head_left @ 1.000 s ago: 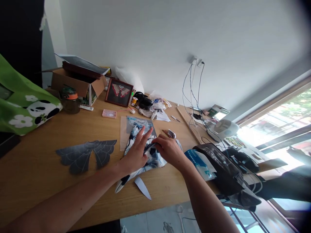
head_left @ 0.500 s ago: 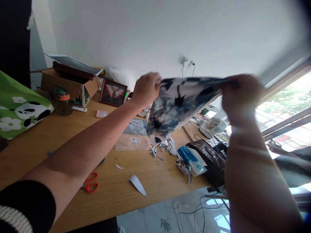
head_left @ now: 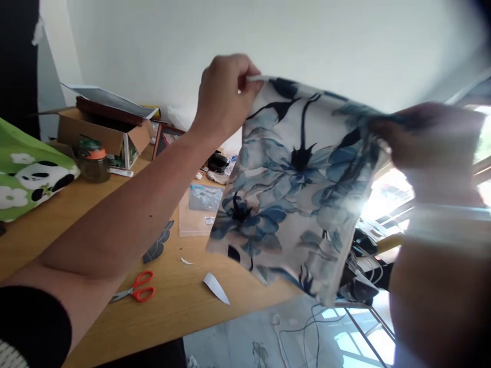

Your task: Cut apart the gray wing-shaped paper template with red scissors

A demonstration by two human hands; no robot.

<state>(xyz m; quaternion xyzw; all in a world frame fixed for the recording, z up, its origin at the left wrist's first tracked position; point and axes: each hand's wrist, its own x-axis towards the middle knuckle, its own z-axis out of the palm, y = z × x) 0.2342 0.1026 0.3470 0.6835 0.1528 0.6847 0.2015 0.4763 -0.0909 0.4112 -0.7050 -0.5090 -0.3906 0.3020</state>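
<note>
A white cloth with blue flowers (head_left: 276,189) hangs spread out in the air above the table. My left hand (head_left: 230,92) pinches its upper left corner between thumb and fingers. At the cloth's upper right, my right hand (head_left: 406,133) is closed on the edge, blurred by motion. Below my left forearm, orange-handled scissors (head_left: 142,287) lie on the table. A pale pointed scrap (head_left: 216,288) rests to the right of them, and a dark leaf-patterned piece (head_left: 158,245) is partly hidden by the forearm.
On the wooden table (head_left: 172,317) stand an open cardboard box (head_left: 111,135) and a jar with an orange band (head_left: 93,162). A green panda-print fabric (head_left: 34,174) is at the far left. A clear plastic bag (head_left: 192,217) lies behind the scraps. Cables (head_left: 316,327) trail over the floor.
Both hands have risen, and the right has moved outward. The cloth, bunched and slanted before, now hangs open with its flower pattern showing, covering the items at the table's right side.
</note>
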